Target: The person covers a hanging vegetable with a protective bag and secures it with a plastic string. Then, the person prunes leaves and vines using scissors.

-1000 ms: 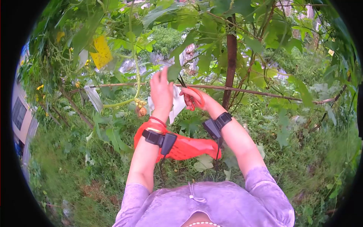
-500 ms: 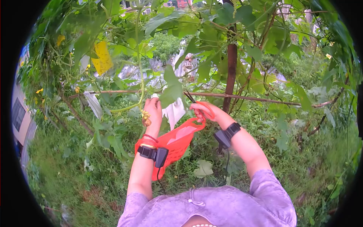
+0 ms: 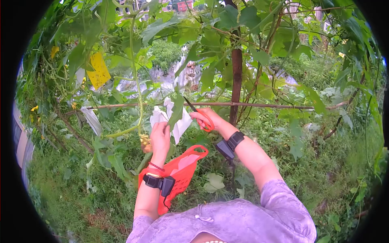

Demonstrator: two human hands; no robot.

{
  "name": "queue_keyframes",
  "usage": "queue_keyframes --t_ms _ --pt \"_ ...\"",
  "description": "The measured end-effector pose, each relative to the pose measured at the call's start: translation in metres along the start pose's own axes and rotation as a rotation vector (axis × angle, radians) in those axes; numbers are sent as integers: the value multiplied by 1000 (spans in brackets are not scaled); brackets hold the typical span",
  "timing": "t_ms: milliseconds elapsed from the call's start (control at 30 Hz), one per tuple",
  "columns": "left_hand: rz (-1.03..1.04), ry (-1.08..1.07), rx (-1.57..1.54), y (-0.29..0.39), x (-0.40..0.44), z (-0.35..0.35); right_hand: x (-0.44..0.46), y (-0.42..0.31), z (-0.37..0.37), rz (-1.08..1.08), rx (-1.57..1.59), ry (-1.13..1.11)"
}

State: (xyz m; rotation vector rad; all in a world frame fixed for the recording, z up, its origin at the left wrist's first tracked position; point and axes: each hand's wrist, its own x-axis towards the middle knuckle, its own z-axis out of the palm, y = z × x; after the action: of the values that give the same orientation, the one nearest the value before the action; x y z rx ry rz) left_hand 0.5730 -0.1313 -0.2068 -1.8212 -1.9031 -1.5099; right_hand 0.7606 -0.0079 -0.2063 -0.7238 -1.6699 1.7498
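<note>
Red-handled scissors (image 3: 207, 121) with dark blades are held in my right hand (image 3: 204, 118), the blades pointing up and left past a green leaf. My left hand (image 3: 161, 139) is closed at the lower edge of a white paper-like piece (image 3: 180, 120); its fingertips are pinched, and what is between them is too small to make out. A leaf (image 3: 176, 110) hangs in front of the white piece. From my left forearm hangs a red bag (image 3: 182, 172) with something pale inside. A wilted yellow-brown bloom (image 3: 145, 143) is just left of my left hand.
A thin horizontal pole (image 3: 259, 105) crosses behind my hands and meets an upright brown post (image 3: 236, 77). Vines and leaves hang overhead. A yellow card (image 3: 98, 71) and another white piece (image 3: 92, 120) hang at the left. Low green plants cover the ground.
My left hand has come down from its raised, spread position and its fingertips have closed by the white piece. The red bag has swung to hang lower, its mouth away from my right hand.
</note>
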Motion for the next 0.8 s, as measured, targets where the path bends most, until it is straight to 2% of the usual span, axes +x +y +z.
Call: queue_keyframes --t_ms 100,167,267,400,433,500,633,800 --pt "-7 -39 -17 1 -17 -5 -23 12 -3 36 -107 111" --pt "159 -130 58 3 -34 -6 -40 28 -13 39 -92 140" --pt "236 -386 -35 16 -60 1 -64 34 -25 103 -133 220" --pt "394 -666 -86 18 -87 29 -84 23 -44 59 -73 270" --pt "396 -667 -89 24 -93 31 -89 16 -47 46 -67 288" --pt "393 -819 -193 38 -105 30 -99 6 -52 48 -76 328" --pt "392 -949 -252 41 -120 27 -99 -3 -60 57 -80 306" --pt "395 -983 -293 43 -129 18 -46 -40 -66 8 16 285"
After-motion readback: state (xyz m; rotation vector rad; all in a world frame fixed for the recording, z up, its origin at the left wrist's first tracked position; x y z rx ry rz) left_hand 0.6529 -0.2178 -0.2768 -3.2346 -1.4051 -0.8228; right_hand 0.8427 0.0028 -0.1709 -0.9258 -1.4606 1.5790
